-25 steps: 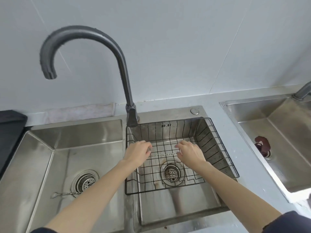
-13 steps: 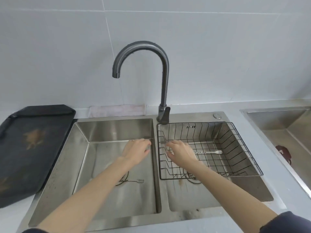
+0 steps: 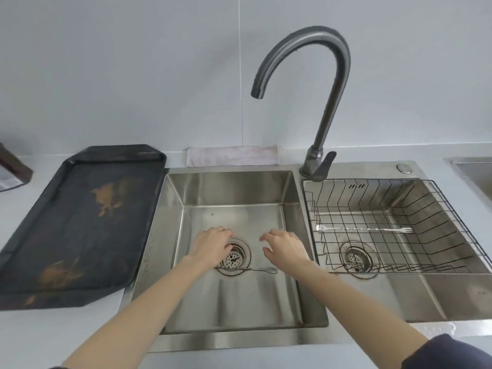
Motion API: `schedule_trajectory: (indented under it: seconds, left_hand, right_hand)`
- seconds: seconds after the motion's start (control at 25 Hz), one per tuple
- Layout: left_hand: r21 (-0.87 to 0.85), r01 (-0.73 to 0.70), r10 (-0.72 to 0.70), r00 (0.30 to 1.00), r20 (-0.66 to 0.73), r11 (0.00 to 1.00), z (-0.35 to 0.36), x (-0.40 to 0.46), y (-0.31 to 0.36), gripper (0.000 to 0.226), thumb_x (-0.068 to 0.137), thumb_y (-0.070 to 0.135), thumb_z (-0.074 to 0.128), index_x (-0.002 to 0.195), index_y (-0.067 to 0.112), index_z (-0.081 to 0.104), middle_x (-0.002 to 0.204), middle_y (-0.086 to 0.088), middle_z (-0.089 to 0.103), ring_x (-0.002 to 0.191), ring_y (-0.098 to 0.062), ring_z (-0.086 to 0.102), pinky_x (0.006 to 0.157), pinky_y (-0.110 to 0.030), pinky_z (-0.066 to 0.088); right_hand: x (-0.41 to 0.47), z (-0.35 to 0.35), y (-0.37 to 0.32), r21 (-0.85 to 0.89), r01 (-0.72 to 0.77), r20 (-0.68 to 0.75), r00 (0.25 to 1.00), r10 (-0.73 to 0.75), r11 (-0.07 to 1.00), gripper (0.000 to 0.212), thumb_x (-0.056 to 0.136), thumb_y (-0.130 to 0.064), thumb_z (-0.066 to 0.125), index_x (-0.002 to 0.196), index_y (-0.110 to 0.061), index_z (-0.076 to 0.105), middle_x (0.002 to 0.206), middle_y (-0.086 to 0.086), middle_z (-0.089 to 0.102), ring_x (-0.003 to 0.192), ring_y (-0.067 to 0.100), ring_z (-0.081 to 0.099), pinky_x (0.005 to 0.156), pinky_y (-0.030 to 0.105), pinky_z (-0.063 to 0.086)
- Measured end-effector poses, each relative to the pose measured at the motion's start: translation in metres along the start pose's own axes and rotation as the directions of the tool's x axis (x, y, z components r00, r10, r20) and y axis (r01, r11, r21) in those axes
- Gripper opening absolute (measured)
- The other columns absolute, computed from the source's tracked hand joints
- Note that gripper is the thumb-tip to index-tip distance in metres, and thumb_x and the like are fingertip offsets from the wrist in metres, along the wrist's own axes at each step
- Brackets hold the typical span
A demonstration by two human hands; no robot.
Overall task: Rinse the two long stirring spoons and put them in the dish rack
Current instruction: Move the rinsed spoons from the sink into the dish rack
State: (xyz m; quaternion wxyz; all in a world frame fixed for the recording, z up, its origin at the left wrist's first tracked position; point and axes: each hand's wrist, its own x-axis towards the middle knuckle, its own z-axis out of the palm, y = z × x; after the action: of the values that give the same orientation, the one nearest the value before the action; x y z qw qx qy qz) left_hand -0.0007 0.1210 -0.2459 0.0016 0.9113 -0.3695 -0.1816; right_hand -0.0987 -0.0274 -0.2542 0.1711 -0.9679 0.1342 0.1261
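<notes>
1 long stirring spoon [image 3: 364, 229] already lies across the bottom wires of the dish rack [image 3: 436, 235] in the right basin, its long axis running left to right, bowl end to the left and small fork end to the right; laid flat like that it can drain through the wires. The 2nd spoon [image 3: 262, 269] rests on the floor of the left basin [image 3: 231, 187] beside the drain [image 3: 234, 258], also lying left to right with its fork tip pointing right, its other end hidden under the left hand [image 3: 211, 245]. The right hand [image 3: 285, 249] hovers just above it. Both hands are relaxed and hold nothing, probably poised to pick this spoon up for rinsing under the faucet [image 3: 319, 83], which shows no water running.
</notes>
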Motion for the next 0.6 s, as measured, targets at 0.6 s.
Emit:
schedule_trajectory:
  seconds: [0.6]
  left_hand:
    - [-0.12,0.074,-0.034,0.95,0.309,0.99,0.093,0.039,-0.058,0.036,0.091,0.023,0.048,0.127,0.021,0.052,0.13,-0.006,0.055,0.122,-0.027,0.049,0.1,-0.04,0.043]
  right_hand:
    - [0.058,0.076,-0.006,-0.057,-0.115,0.339,0.932,0.128,0.992,0.037,0.094,-0.009,0.039,0.129,-0.011,0.05,0.131,0.012,0.051,0.121,0.031,0.049,0.095,0.04,0.044]
